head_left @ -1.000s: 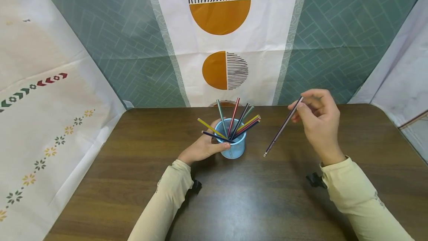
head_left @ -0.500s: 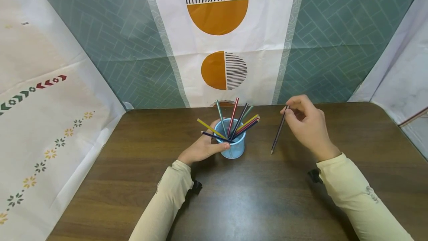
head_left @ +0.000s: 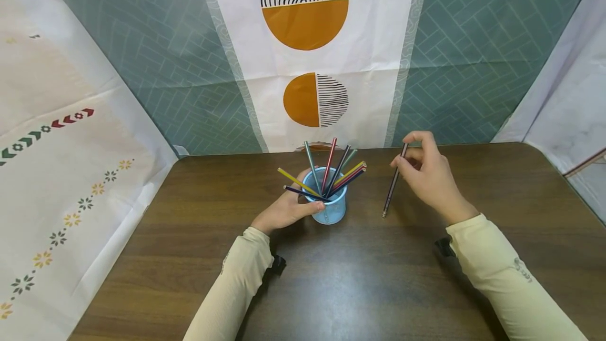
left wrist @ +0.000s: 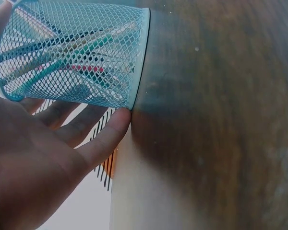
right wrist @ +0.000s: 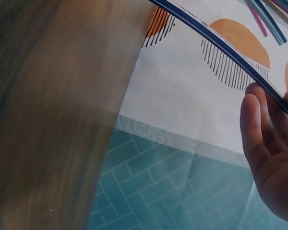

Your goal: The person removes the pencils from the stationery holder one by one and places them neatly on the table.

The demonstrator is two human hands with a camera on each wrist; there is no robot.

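Observation:
A light blue mesh pencil cup [head_left: 333, 213] stands upright on the brown table, holding several coloured pencils that fan out over its rim. My left hand [head_left: 282, 210] grips it from the left side, with the thumb across the front. Up close in the left wrist view, fingers run along the cup's mesh wall [left wrist: 81, 52], and pencils show through it. To the right of the cup, my right hand [head_left: 432, 180] pinches a dark blue pencil [head_left: 391, 189] near its upper end. This pencil slants down to the left. Whether its lower tip touches the table is unclear.
The wooden table [head_left: 331, 288] reaches back to a green and white patterned cloth [head_left: 379, 104]. Another white cloth [head_left: 94, 236] with printed flowers hangs along the left side. A dark strap piece [head_left: 444, 247] sits under the right wrist.
My right hand has moved left and the pencil has become steeper, its lower end shifting slightly right. The left hand and the cup have stayed in place.

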